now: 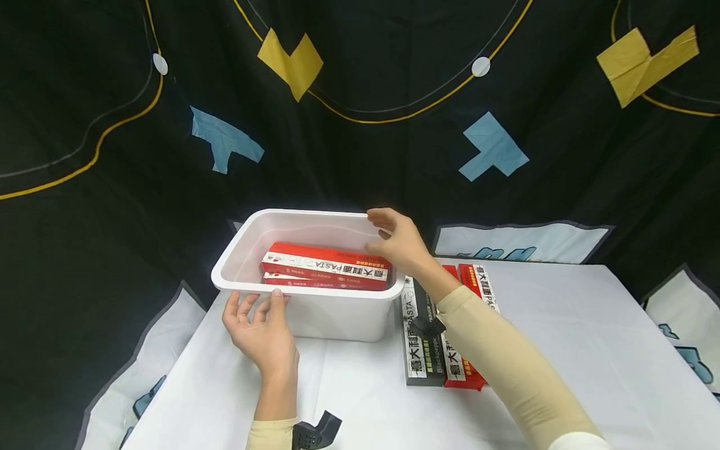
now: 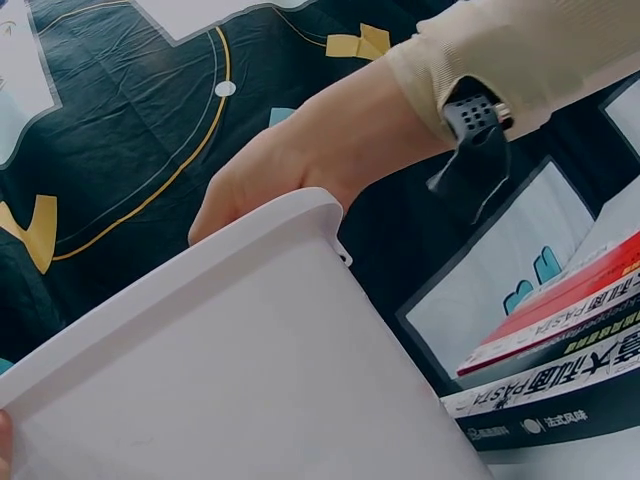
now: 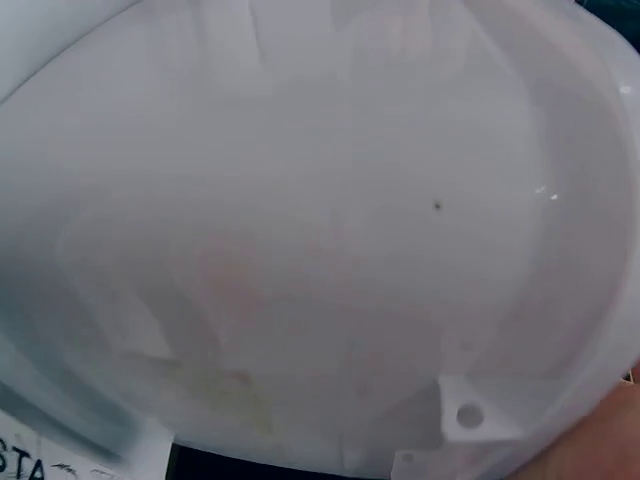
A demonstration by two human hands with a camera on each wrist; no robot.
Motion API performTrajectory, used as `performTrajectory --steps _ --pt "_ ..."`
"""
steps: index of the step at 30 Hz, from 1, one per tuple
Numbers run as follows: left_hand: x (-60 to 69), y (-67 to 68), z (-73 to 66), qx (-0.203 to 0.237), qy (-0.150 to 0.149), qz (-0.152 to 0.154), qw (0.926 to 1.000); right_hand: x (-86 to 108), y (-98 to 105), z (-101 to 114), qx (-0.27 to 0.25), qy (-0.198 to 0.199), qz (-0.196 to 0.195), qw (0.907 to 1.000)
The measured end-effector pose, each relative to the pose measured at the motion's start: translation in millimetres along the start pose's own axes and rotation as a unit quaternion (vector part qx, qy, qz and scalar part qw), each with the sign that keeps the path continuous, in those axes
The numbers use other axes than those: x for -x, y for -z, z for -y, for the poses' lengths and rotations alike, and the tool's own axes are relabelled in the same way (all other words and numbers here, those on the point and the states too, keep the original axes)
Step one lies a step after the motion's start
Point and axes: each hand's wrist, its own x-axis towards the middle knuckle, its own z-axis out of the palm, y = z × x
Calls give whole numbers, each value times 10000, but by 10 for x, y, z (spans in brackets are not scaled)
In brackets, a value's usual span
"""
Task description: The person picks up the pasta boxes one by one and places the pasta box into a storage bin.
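A white plastic bin (image 1: pixel 337 319) stands on the table, with red pasta boxes (image 1: pixel 326 262) lying stacked inside. My left hand (image 1: pixel 264 331) is at the bin's front wall, its fingertips and thumb touching just under the front rim. Over the bin's right end is my right hand (image 1: pixel 396 240), fingers and thumb apart, with nothing seen between them. In the left wrist view the right hand (image 2: pixel 280 180) reaches over the bin's rim, and its fingertips are hidden. The bin's pale wall (image 3: pixel 330 220) fills most of the right wrist view.
Right of the bin lie a black pasta box (image 1: pixel 424 356) and red pasta boxes (image 1: pixel 464 369), partly under the right forearm. White cloth covers the table (image 1: pixel 562 350). A black curtain (image 1: pixel 360 162) with taped shapes hangs behind.
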Motion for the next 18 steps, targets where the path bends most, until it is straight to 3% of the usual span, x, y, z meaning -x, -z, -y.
performTrajectory --steps 10,18 --pt "8 14 39 -2 -90 92 9999 312 233 -117 -849 52 -218 9961" --pt "1 4 37 181 -77 35 9998 668 420 -129 -811 11 -328 9962"
